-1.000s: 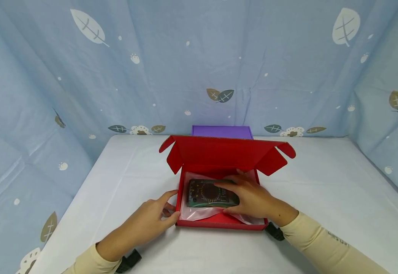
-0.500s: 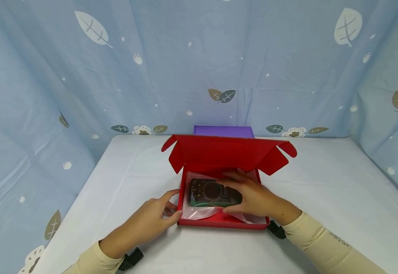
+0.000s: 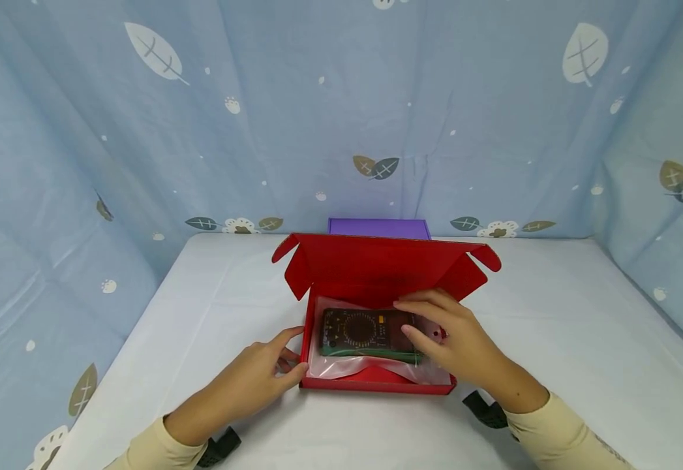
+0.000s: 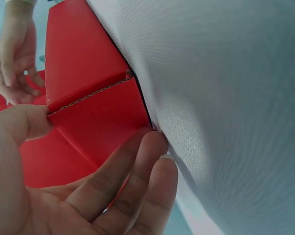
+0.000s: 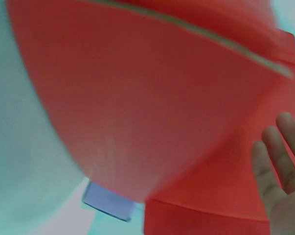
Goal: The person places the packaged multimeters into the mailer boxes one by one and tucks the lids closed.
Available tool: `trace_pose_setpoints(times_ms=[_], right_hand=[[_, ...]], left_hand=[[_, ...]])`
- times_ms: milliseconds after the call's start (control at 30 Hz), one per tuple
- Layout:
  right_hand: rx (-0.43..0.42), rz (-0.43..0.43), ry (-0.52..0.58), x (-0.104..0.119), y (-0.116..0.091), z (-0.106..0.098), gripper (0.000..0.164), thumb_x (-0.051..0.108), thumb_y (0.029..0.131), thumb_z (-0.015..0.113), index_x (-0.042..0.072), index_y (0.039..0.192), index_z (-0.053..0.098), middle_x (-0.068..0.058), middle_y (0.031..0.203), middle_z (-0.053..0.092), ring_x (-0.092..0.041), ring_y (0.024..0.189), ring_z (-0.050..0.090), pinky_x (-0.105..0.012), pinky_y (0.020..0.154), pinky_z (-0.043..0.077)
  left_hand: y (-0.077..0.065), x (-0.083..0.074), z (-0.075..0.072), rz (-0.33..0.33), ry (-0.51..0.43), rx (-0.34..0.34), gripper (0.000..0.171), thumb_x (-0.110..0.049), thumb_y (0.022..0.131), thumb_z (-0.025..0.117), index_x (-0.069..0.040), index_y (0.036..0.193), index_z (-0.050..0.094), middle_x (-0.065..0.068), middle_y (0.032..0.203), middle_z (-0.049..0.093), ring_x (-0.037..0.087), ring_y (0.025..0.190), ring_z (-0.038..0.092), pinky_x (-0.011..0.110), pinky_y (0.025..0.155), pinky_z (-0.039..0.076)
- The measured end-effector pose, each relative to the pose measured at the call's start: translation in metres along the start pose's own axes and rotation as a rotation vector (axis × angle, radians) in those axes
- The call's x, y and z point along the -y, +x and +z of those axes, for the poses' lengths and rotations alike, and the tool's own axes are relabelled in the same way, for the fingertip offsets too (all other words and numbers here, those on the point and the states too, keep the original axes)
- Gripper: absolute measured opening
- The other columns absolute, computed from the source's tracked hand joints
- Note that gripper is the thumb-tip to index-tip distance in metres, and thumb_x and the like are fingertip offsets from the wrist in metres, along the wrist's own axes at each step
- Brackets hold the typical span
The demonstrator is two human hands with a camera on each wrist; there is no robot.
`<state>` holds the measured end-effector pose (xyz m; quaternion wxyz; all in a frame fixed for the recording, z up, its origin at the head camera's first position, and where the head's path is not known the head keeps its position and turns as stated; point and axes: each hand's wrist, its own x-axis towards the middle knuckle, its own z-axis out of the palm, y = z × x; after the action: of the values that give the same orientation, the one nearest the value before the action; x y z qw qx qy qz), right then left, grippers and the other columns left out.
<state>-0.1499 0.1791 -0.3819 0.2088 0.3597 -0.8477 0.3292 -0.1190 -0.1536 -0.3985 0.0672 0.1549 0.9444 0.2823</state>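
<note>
White tabletop; multimeter crosswise, dial leftward.

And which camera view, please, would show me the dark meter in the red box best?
The head view: the dark meter shows its ring of markings there, one end partly behind the right hand. Both wrist views show parts of the red box, but none of the meter.

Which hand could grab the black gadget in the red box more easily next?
Probably the right hand: it's over one end of the black gadget, and its fingers look free. The left hand grips the side of the red box.
</note>
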Motion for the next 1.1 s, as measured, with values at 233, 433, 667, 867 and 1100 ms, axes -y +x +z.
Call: trace_pose_setpoints(times_ms=[233, 433, 667, 867, 1100], right_hand=[[-0.201, -0.075, 0.063, 0.009, -0.002, -0.022, 0.033, -0.003, 0.08, 0.077, 0.007, 0.112, 0.074, -0.004, 0.108, 0.07, -0.009, 0.104, 0.063, -0.009, 0.091, 0.049], [-0.407, -0.198, 0.064, 0.012, -0.001, -0.039, 0.031, 0.025, 0.098, 0.064, -0.003, 0.103, 0.075, -0.014, 0.095, 0.07, -0.006, 0.096, 0.065, -0.01, 0.089, 0.05], [-0.661, -0.207, 0.144, 0.012, 0.003, -0.045, 0.024, 0.005, 0.093, 0.062, -0.019, 0.09, 0.065, -0.02, 0.087, 0.065, -0.008, 0.087, 0.061, -0.009, 0.078, 0.05], [-0.799, 0.019, 0.184, -0.002, -0.002, -0.051, 0.02, -0.007, 0.091, 0.053, -0.025, 0.101, 0.051, 0.004, 0.101, 0.06, -0.009, 0.09, 0.055, -0.016, 0.083, 0.046], [-0.779, 0.209, 0.191, -0.018, -0.003, -0.054, 0.027, -0.005, 0.095, 0.037, -0.013, 0.117, 0.052, 0.01, 0.107, 0.056, -0.01, 0.093, 0.057, -0.02, 0.083, 0.043]], left_hand=[[0.002, -0.002, 0.001, 0.005, -0.002, 0.008, 0.058, -0.037, 0.091, 0.07, -0.016, 0.142, 0.05, -0.01, 0.095, 0.074, 0.004, 0.085, 0.067, 0.03, 0.075, 0.056], [0.001, -0.004, -0.005, -0.016, 0.029, -0.022, 0.051, -0.034, 0.094, 0.066, -0.02, 0.141, 0.053, -0.012, 0.098, 0.072, 0.0, 0.083, 0.064, 0.026, 0.074, 0.055], [0.003, -0.007, -0.026, 0.073, 0.015, -0.282, 0.04, -0.025, 0.098, 0.062, -0.019, 0.137, 0.056, -0.011, 0.099, 0.07, 0.003, 0.085, 0.061, 0.027, 0.077, 0.055], [0.014, -0.009, -0.043, 0.205, -0.049, -0.541, 0.036, -0.014, 0.098, 0.06, -0.009, 0.133, 0.054, 0.0, 0.106, 0.063, 0.011, 0.094, 0.058, 0.033, 0.08, 0.05], [0.031, -0.019, -0.049, 0.214, -0.222, -0.52, 0.037, -0.011, 0.1, 0.05, -0.005, 0.136, 0.048, 0.008, 0.127, 0.058, 0.02, 0.108, 0.056, 0.043, 0.09, 0.048]])
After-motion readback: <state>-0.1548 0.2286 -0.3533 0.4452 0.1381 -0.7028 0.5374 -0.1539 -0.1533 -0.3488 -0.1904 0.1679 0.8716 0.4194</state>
